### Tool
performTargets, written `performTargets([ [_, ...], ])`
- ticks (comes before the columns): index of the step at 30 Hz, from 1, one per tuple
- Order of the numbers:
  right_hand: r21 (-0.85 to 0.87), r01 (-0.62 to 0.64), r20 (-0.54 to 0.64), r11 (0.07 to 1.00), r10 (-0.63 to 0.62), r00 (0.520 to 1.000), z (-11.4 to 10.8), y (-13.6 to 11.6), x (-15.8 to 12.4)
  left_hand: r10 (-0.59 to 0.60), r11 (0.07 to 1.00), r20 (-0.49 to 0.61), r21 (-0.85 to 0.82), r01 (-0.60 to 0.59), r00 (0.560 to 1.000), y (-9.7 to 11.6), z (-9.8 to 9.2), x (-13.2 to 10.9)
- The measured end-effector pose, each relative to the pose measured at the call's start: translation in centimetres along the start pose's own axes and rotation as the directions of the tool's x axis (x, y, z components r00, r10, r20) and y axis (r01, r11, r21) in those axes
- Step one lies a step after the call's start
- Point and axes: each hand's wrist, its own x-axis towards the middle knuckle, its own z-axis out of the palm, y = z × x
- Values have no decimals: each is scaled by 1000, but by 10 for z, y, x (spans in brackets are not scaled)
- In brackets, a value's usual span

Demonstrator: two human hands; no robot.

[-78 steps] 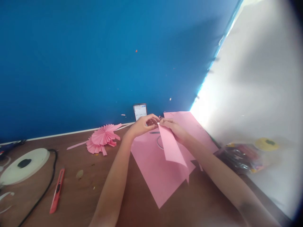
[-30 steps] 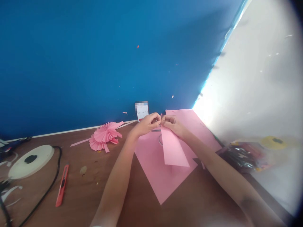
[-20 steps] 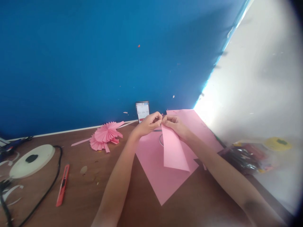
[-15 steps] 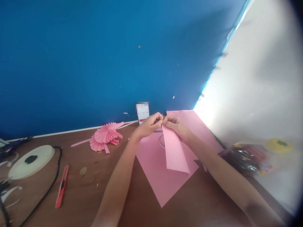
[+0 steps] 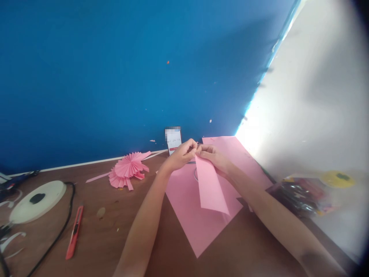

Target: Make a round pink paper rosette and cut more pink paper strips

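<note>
Between my two hands a pink paper strip [image 5: 210, 186] hangs by its narrow top end, widening toward its lower edge. My left hand [image 5: 182, 154] pinches at that top end, fingers closed. My right hand [image 5: 215, 157] grips the strip's upper right edge with thumb and fingers, touching my left fingertips. Beneath lies a larger pink sheet [image 5: 194, 227] with one corner pointing toward me. Part of a thin grey ring [image 5: 195, 174] shows beside the strip, mostly hidden. Another pink sheet [image 5: 245, 154] lies behind my right forearm.
A pleated pink paper piece [image 5: 129, 165] sits left of my hands. A phone [image 5: 173, 139] leans on the blue wall. Further left are a red cutter [image 5: 75, 232], a white round disc [image 5: 49, 197] and a black cable [image 5: 65, 227]. Plastic packaging [image 5: 301, 194] lies at the right.
The view has tilted slightly, so most things sit a little lower. Both hands keep their hold on the strip, which has barely moved.
</note>
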Motion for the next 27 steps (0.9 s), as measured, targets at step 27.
performTargets([
  [27,6,31,-91,1000,-30,995,11,1,-3,48,998,-41,53,-46,998,6,-31,-12],
])
